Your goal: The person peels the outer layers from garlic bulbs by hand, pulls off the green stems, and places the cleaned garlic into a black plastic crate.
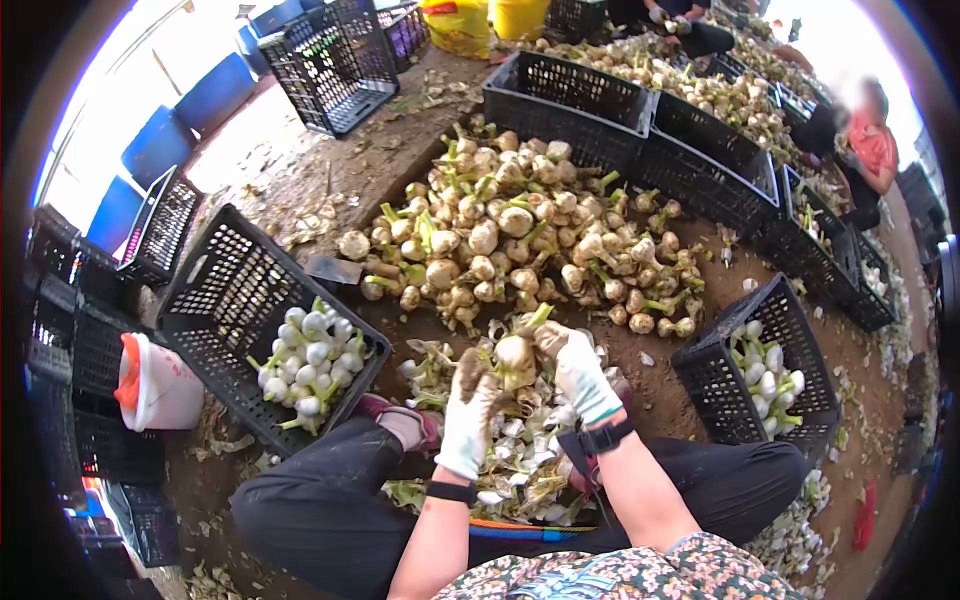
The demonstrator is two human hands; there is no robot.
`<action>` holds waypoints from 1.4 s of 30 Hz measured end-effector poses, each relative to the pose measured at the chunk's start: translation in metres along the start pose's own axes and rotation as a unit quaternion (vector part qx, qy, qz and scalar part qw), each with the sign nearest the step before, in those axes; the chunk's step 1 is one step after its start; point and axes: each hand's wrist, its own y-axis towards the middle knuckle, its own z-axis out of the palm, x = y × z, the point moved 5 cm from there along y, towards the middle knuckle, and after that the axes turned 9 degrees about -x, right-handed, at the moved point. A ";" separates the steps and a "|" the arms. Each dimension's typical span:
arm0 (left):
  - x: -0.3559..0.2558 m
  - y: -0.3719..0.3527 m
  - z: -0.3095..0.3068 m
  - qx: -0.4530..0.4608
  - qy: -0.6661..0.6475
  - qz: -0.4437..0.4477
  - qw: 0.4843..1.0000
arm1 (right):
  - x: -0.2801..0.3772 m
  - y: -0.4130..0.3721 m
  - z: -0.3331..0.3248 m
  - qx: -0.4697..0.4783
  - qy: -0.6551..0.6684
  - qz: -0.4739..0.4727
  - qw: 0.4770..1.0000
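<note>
Between my two gloved hands, in front of my lap, is a large garlic bulb (515, 362) with a short green stem pointing up and away. My left hand (468, 415), in a white glove with dirty fingertips, is closed against the bulb's left side. On the other side my right hand (580, 372) is closed at the bulb near its stem, its fingertips partly hidden. Below them lies a heap of peeled skins and leaf scraps (515, 465) between my legs. Just beyond is a big pile of unpeeled garlic bulbs (510, 225) with soil on them.
A tilted black crate (235, 270) with peeled white garlic (315, 360) stands at left; another crate (800, 350) with garlic is at right. A white bucket (165, 385) stands far left. Black crates (570, 95) line the back. A person (868, 150) sits at upper right.
</note>
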 end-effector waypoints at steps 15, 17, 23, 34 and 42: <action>-0.049 -0.070 0.026 0.136 0.004 0.245 0.960 | 0.044 -0.079 0.054 0.059 0.000 -0.066 0.996; -0.055 -0.078 0.029 0.141 -0.003 0.238 0.961 | 0.069 -0.106 0.065 0.082 0.039 -0.043 0.995; -0.060 -0.087 0.035 0.152 -0.017 0.231 0.961 | 0.087 -0.116 0.059 0.102 0.017 -0.024 0.994; -0.063 -0.095 0.047 0.197 -0.121 0.121 0.965 | 0.105 -0.118 0.055 0.077 -0.193 -0.133 0.969; -0.059 -0.085 0.038 0.155 -0.067 0.126 0.978 | 0.080 -0.117 0.049 0.051 0.025 -0.059 0.997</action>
